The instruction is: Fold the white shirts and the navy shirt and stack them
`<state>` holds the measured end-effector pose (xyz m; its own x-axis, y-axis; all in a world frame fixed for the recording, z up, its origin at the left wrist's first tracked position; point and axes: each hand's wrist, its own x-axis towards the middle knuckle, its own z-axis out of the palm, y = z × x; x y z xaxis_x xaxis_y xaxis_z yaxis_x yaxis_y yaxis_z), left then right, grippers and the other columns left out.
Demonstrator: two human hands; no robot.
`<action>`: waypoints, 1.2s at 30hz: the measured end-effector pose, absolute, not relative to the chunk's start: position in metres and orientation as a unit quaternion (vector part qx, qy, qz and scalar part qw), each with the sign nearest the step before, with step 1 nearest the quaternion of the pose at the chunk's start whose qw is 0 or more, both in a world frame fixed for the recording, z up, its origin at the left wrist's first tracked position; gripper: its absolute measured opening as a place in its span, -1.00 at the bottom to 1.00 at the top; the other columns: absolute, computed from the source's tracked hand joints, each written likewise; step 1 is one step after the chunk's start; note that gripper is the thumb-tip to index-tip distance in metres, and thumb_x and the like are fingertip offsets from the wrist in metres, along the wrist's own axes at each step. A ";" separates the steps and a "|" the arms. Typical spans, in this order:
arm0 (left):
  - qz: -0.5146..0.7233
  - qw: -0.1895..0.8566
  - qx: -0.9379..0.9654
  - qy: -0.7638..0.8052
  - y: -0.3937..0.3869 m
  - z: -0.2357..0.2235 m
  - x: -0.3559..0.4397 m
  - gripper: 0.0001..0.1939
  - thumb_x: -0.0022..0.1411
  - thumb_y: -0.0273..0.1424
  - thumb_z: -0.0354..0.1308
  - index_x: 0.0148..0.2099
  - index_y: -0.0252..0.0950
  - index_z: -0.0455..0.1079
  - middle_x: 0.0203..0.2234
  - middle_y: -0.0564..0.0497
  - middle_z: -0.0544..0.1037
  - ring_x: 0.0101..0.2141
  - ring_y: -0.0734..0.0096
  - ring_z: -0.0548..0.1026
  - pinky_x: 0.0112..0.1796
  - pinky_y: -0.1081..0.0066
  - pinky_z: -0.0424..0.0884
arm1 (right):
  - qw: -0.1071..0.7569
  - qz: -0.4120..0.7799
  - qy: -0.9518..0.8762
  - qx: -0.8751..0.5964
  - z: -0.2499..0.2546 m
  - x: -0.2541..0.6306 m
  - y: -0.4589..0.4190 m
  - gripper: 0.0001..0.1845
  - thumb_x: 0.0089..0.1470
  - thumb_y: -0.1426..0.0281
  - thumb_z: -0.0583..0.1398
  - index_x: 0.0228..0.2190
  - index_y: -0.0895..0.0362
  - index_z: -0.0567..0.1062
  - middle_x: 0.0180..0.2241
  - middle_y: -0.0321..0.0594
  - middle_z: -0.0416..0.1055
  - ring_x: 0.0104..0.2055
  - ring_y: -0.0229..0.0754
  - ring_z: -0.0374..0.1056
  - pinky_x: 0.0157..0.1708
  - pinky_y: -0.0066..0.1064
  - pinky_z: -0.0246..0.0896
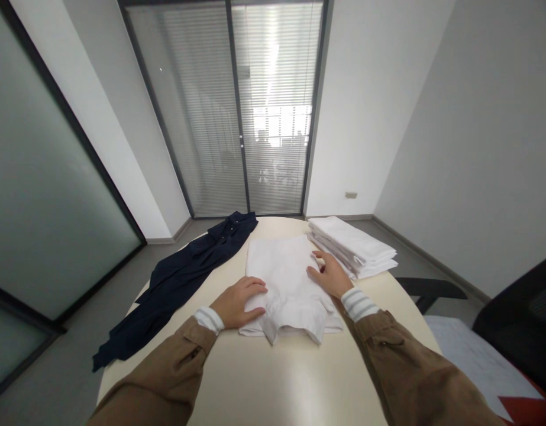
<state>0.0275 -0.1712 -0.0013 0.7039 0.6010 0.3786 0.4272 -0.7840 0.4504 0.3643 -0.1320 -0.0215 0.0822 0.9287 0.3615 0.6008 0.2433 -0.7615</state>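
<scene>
A white garment [284,272], folded into a rough rectangle, lies flat in front of me, its collar-like edge toward me. On its left side rests my left hand [241,300], fingers apart and touching the cloth. My right hand [329,273] is at its right edge, thumb and fingers apart in a loose curve; some of its fingertips are hidden from view. Just beyond that hand sits a stack of folded white cloth [350,239]. Dark navy trousers [188,269] stretch lengthwise along the left of the table.
Everything lies on a round cream table [273,378]; the trousers hang slightly past its left edge. A black chair [521,313] stands at the right, with white and red material [477,355] near it. Glass doors with blinds [223,112] are behind the table.
</scene>
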 end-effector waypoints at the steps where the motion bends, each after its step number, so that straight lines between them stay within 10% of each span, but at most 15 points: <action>1: 0.251 0.173 0.913 0.272 -0.174 0.000 0.027 -0.54 0.17 -0.27 0.28 0.12 -0.21 0.43 0.04 -0.20 0.48 0.05 0.08 0.42 0.10 0.11 0.35 | 0.430 0.181 -0.647 -0.603 -0.020 0.364 -0.138 -0.31 -0.12 0.21 0.36 0.08 0.08 0.43 -0.05 -0.05 0.47 -0.15 0.00 0.45 0.02 -0.13 0.27; 9: 0.195 0.130 0.937 0.258 -0.184 0.005 0.023 -0.41 0.07 -0.46 0.24 0.19 -0.24 0.33 0.10 -0.19 0.43 0.09 0.10 0.39 0.12 0.18 0.34 | 0.312 0.215 -0.659 -0.650 -0.013 0.365 -0.162 -0.39 0.00 0.19 0.29 0.08 0.10 0.38 -0.59 -0.37 0.39 -0.48 -0.12 0.34 -0.35 -0.31 0.20; 17: 0.110 -0.038 0.951 0.288 -0.193 0.001 0.026 -0.88 0.35 -0.42 0.03 -0.13 -0.27 0.38 -0.27 -0.06 0.50 -0.22 0.23 0.45 -0.25 0.30 0.44 | 0.276 0.395 -0.636 -0.603 0.000 0.371 -0.173 -0.14 0.07 0.23 0.27 0.29 0.18 0.09 -0.34 -0.20 0.52 -0.35 -0.14 0.42 -0.32 -0.33 0.29; 26: 0.151 -0.048 0.960 0.230 -0.193 -0.013 0.020 -0.86 0.31 -0.56 -0.08 -0.16 -0.30 0.28 -0.14 -0.12 0.49 -0.16 0.25 0.44 -0.11 0.26 0.38 | 0.231 0.400 -0.654 -0.599 0.010 0.379 -0.178 -0.10 0.03 0.27 0.29 0.31 0.18 0.09 -0.32 -0.21 0.48 -0.29 -0.14 0.39 -0.24 -0.31 0.29; 32: 0.123 -0.019 0.967 0.223 -0.206 0.005 0.022 -0.64 0.20 -0.12 0.18 -0.12 -0.29 0.30 -0.01 -0.18 0.44 -0.05 0.03 0.39 -0.01 0.06 0.28 | 0.247 0.332 -0.680 -0.606 -0.002 0.380 -0.176 -0.10 0.02 0.22 0.28 0.30 0.24 0.13 -0.39 -0.25 0.41 -0.38 -0.16 0.31 -0.27 -0.28 0.25; 36: 0.142 -0.005 0.955 0.259 -0.205 0.008 0.023 -0.68 0.24 -0.27 0.16 -0.01 -0.29 0.30 0.00 -0.16 0.45 -0.02 0.07 0.39 0.01 0.10 0.29 | 0.291 0.295 -0.713 -0.566 -0.009 0.374 -0.174 -0.19 0.11 0.18 0.21 0.31 0.13 0.13 -0.46 -0.33 0.36 -0.45 -0.18 0.24 -0.31 -0.29 0.24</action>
